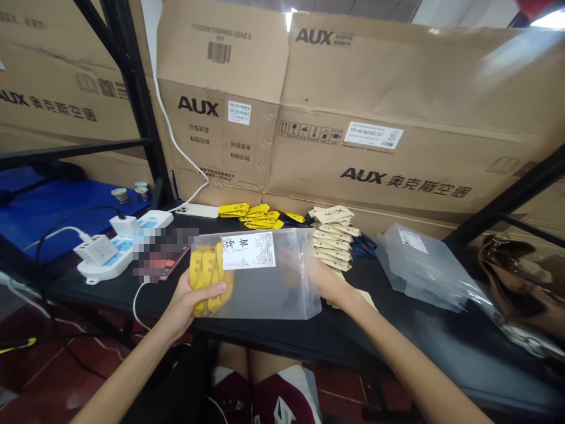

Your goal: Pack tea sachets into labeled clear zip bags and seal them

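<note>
1. Over the near edge of the black bench point(132, 294), the person holds a clear plastic pouch point(265, 282) lying on its side, just above the surface.
2. The left hand point(194, 297) is closed on the pouch's left end, thumb on top, pinching a bunch of yellow sachets point(207, 271) through the film.
3. The right hand point(324, 280) is at the pouch's right end, partly behind the frosted film; it seems to grip the open mouth, though I cannot tell for sure how the fingers sit.
4. By my judgement the pouch is light, thin and slippery, floppy where empty and firmer where the sachets bunch, so the filled end and the mouth edge are the sensible places to hold it.
5. A white label point(248, 250) on the pouch bears large Chinese characters; the smaller print is too fine to read.
6. Behind the bench stand cardboard cartons point(397, 88) printed "AUX" with Chinese lettering and shipping stickers.
7. Farther back on the bench lie loose yellow packets point(256, 215), a pile of beige packets point(333, 235), a stack of empty clear bags point(419, 265), a white phone point(196, 210) and a power strip point(119, 241).
</note>
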`<action>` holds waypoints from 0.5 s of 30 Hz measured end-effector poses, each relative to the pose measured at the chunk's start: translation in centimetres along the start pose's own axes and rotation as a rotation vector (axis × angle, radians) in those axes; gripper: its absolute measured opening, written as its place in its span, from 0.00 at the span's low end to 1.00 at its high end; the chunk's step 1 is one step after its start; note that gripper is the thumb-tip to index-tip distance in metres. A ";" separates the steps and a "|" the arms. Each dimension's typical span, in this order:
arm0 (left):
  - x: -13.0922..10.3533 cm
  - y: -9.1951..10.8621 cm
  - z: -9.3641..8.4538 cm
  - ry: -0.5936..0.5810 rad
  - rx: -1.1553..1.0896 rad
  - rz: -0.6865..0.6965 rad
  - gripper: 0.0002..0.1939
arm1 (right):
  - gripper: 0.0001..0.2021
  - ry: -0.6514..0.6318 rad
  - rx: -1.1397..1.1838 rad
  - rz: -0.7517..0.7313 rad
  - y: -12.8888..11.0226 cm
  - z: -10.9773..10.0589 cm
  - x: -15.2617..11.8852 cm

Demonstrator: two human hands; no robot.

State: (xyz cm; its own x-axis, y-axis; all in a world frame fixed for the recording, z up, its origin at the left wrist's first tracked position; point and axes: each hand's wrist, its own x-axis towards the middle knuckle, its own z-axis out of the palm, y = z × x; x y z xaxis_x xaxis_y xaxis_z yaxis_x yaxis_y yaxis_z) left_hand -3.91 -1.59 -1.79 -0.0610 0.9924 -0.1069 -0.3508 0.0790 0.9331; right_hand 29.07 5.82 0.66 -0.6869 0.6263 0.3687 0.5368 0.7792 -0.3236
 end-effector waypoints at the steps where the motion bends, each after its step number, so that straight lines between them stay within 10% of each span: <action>1: 0.0 -0.1 0.0 0.001 0.000 0.004 0.39 | 0.23 -0.004 0.006 -0.009 0.1 0.0 -0.1; 15: -0.8 0.3 0.8 0.039 -0.020 0.035 0.36 | 0.10 0.066 -0.012 0.143 -0.5 1.2 -0.8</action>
State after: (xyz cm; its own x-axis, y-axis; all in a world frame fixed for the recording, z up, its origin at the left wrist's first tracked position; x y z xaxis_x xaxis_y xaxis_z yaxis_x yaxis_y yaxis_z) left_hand -3.18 -2.27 -1.17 -0.1098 0.9900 -0.0880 -0.3668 0.0419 0.9293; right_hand 28.81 4.91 -0.52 -0.5698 0.7307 0.3759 0.6329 0.6820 -0.3665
